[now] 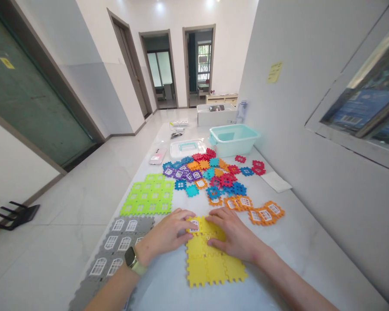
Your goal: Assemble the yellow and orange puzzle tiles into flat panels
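In front of me lies a panel of yellow interlocking tiles point(197, 270), joined edge to edge in rows. My left hand point(171, 229) is at its upper left corner, thumb and fingers gripping a yellow tile with a white window insert point(193, 224). From the other side, my right hand point(233, 231) grips the upper right part of the panel, its curved fingers at the top edge and its thumb on the middle row. The palm hides some of the tiles there. To the left of the panel are a grey tile sheet point(125, 241) with white windows and a lime green sheet point(152, 194).
Beyond my hands spreads a pile of loose red, blue, purple and turquoise tiles point(209, 173), with orange tiles point(266, 214) to the right. A turquoise bin point(234, 147), a clear lid point(175, 149), a pink phone point(157, 157) and a white box point(207, 116) stand farther back. A wall borders the right.
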Motion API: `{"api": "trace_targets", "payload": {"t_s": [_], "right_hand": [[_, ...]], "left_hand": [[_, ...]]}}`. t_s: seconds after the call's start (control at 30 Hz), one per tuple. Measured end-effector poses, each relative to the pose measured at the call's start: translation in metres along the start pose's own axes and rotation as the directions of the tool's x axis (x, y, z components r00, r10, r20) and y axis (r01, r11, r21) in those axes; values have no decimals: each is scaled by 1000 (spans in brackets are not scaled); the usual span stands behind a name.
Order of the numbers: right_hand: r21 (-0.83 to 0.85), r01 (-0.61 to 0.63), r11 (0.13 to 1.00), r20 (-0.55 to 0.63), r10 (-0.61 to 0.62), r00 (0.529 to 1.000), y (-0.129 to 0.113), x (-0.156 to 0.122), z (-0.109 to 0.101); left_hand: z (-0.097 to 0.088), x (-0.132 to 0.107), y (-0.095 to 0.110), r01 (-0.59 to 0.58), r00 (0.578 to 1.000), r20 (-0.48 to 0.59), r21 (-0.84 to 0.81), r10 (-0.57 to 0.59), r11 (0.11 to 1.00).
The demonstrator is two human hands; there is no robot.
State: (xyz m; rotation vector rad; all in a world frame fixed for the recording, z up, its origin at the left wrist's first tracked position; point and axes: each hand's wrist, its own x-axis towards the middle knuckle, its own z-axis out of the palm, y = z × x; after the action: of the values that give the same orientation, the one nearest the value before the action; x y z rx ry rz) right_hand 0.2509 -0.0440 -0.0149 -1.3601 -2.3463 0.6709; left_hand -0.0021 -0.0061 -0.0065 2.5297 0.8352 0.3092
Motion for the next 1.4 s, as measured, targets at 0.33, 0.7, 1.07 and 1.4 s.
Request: {"api": "trace_targets", "payload": {"t_s": [0.33, 0.7, 1.07, 1.4], "right_hand": [[3, -9, 1000, -5, 9, 1000, 1, -1, 1], [-26, -56, 998, 4, 56, 998, 0, 0, 8], [-25, -70, 997, -25, 69, 997, -2, -1, 7], [18, -110, 994, -104, 111, 988, -2, 0, 13]], "left_hand": [[-1, -4, 16, -33, 999, 14, 170, 31, 985], [27, -19, 32, 73, 996, 19, 273, -82, 959], [27, -28, 26, 123, 988, 83, 106, -131, 987], [50, -36, 51, 391, 911, -107, -91, -399, 916]]}}
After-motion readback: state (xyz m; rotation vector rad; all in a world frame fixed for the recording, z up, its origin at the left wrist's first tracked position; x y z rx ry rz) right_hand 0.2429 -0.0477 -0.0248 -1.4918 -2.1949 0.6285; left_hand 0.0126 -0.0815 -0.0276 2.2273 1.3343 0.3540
